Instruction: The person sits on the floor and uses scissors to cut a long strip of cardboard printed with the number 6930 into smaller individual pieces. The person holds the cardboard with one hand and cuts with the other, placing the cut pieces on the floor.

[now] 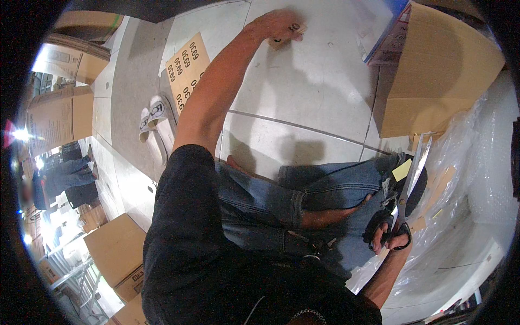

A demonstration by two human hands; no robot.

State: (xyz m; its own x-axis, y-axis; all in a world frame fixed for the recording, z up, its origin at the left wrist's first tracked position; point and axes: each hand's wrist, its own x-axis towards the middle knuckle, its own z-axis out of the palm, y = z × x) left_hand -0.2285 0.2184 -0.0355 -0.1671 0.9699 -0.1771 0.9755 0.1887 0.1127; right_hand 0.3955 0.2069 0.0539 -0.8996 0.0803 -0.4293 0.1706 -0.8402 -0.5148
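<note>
My left hand (280, 26) stretches far out over the tiled floor, slightly blurred. It grips a small tan label piece (298, 29) with printed digits. Another tan scrap (278, 43) shows just under the fingers; whether it is held or lies on the floor, I cannot tell. My right hand (386, 239), near my bent leg, has its fingers through the black loops of a pair of scissors (412, 178). The blades point away from me, slightly parted. By the blades is a yellow paper piece (402, 170). A tan sheet with printed numbers (187, 61) lies beyond my left forearm, partly hidden by it.
A large cardboard box (438, 77) stands at the far right. Clear plastic wrap (459, 162) with tan scraps spreads below it. White slide sandals (158, 126) sit on the left. More cardboard boxes (118, 252) and a person (69, 178) are at the left rim.
</note>
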